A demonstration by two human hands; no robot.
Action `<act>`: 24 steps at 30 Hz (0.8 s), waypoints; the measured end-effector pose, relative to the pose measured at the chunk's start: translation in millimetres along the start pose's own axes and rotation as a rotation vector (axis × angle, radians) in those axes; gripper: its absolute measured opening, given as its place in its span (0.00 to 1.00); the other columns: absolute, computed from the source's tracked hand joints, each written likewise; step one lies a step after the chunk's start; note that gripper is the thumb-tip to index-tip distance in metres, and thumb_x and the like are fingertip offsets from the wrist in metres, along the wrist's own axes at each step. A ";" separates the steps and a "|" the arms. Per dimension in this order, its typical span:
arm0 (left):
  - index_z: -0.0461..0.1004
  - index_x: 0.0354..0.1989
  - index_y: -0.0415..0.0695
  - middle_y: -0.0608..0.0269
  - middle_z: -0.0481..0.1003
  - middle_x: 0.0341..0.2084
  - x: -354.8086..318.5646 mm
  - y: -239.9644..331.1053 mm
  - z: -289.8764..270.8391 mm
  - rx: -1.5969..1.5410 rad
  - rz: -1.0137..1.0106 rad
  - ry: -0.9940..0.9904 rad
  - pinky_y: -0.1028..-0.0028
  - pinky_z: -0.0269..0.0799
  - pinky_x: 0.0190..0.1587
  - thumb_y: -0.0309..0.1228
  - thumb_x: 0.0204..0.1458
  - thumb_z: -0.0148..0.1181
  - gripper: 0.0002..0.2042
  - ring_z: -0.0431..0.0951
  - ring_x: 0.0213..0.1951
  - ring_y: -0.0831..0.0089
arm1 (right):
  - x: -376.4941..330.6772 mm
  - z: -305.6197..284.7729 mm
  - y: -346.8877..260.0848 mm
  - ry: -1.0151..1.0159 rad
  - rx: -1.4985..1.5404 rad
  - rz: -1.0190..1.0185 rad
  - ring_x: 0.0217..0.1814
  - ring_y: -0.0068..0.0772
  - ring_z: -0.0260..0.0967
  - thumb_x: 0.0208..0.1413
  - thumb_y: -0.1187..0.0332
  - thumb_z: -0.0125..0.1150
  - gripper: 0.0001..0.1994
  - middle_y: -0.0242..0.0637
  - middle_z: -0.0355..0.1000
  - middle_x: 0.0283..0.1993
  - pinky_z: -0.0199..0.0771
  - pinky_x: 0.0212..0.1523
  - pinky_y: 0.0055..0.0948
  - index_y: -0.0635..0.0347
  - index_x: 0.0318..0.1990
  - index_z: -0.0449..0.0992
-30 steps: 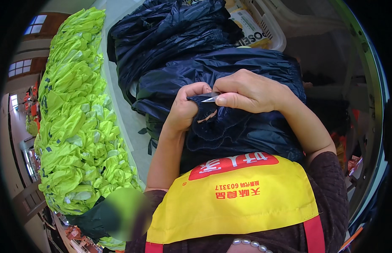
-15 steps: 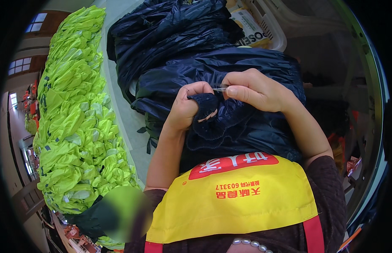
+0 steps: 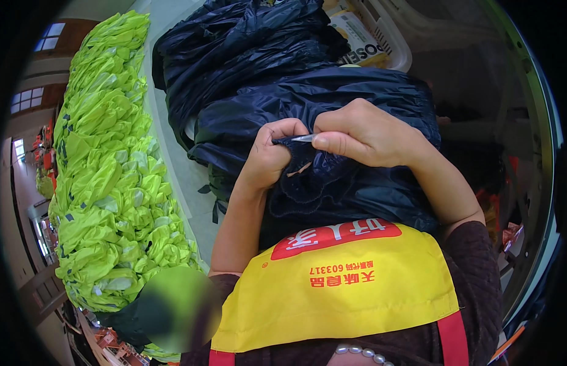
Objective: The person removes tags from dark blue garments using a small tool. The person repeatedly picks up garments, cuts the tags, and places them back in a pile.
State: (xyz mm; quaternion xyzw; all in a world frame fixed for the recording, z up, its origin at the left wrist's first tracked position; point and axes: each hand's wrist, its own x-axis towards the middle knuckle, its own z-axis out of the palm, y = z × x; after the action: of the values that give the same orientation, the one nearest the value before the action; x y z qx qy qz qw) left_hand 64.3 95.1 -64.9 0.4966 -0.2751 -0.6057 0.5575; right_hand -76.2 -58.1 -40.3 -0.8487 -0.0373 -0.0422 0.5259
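Note:
My left hand [image 3: 265,155] is closed on the gathered, stretchy edge of a dark navy garment [image 3: 305,192], and its fingers curl through the fold. Close beside it, my right hand [image 3: 363,135] grips small thread snips [image 3: 303,138]. Only their pointed silver blades show; the handles are hidden in my palm. The tips reach across to the garment's edge by my left fingers. Beneath both hands lies a pile of shiny dark navy garments [image 3: 253,116].
Bright yellow-green garments [image 3: 106,177] form a long heap on the left, along the pale table [image 3: 173,146]. A white plastic basket [image 3: 400,52] with packages stands at the far right. Another person's blurred head [image 3: 180,305] is at the lower left. A yellow apron [image 3: 350,305] covers my front.
My right hand has shifted slightly left and down, bringing the blades onto the garment's edge; more of the blades shows. My left hand stays nearly in place, still holding the fabric.

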 end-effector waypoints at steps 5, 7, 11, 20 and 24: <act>0.67 0.22 0.39 0.65 0.68 0.13 -0.1 -2.2 -0.1 -0.172 0.018 0.012 0.84 0.57 0.18 0.23 0.47 0.51 0.04 0.65 0.14 0.82 | -5.8 -0.7 4.5 0.228 0.298 0.108 0.26 0.25 0.62 0.61 0.55 0.42 0.19 0.33 0.65 0.24 0.62 0.29 0.24 0.62 0.28 0.71; 0.67 0.23 0.39 0.65 0.68 0.12 0.4 -4.4 -2.9 -0.261 0.047 -0.008 0.83 0.59 0.19 0.24 0.48 0.50 0.04 0.64 0.13 0.81 | -9.7 1.5 10.4 0.250 0.265 0.106 0.27 0.29 0.64 0.61 0.56 0.42 0.19 0.37 0.67 0.24 0.64 0.31 0.25 0.62 0.30 0.72; 0.66 0.25 0.38 0.63 0.67 0.11 1.3 -10.2 -5.8 -0.394 0.119 -0.056 0.80 0.62 0.21 0.25 0.48 0.49 0.04 0.64 0.12 0.79 | -15.4 3.3 10.7 0.158 0.171 0.089 0.25 0.26 0.61 0.60 0.56 0.44 0.18 0.33 0.65 0.23 0.62 0.28 0.23 0.64 0.31 0.70; 0.66 0.26 0.38 0.61 0.70 0.13 2.1 -11.0 -8.8 -0.337 0.062 -0.023 0.83 0.61 0.19 0.27 0.48 0.51 0.05 0.66 0.13 0.80 | -3.8 9.7 11.8 0.063 0.091 0.080 0.19 0.31 0.59 0.60 0.58 0.45 0.17 0.37 0.62 0.18 0.59 0.23 0.26 0.66 0.31 0.70; 0.67 0.26 0.38 0.60 0.71 0.15 1.3 -11.1 -8.2 -0.298 0.062 -0.023 0.86 0.60 0.17 0.27 0.47 0.51 0.05 0.69 0.14 0.80 | -1.9 7.9 10.9 0.019 0.082 0.083 0.19 0.31 0.59 0.60 0.56 0.45 0.19 0.38 0.61 0.17 0.59 0.22 0.27 0.66 0.30 0.71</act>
State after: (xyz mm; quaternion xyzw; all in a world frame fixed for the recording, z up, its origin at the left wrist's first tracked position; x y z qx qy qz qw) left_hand 67.5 98.1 -78.0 0.3927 -0.2036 -0.6281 0.6402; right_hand -76.6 -55.9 -53.7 -0.8267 0.0014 -0.0269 0.5620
